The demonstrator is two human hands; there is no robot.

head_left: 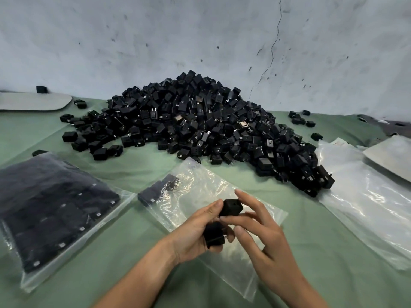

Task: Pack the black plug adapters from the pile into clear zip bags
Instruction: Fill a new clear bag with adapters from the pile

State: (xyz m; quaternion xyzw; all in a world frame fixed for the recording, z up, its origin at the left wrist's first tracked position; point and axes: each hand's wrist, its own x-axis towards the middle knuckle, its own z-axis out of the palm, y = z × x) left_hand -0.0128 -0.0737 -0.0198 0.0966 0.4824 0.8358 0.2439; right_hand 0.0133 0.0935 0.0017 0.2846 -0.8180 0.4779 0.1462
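A big pile of black plug adapters (pixel 200 121) lies on the green cloth against the wall. In front of it a clear zip bag (pixel 200 190) lies flat with a few adapters (pixel 153 192) inside at its far left end. Over this bag my left hand (pixel 195 232) holds two black adapters, one in the palm (pixel 213 236) and one at the fingertips (pixel 231 207). My right hand (pixel 264 236) pinches the upper adapter between thumb and fingers.
A full zip bag of adapters (pixel 51 210) lies at the left. A stack of empty clear bags (pixel 364 196) lies at the right, with grey flat sheets (pixel 393 156) behind it and at the far left (pixel 33 101). Loose adapters (pixel 298 120) are scattered around the pile.
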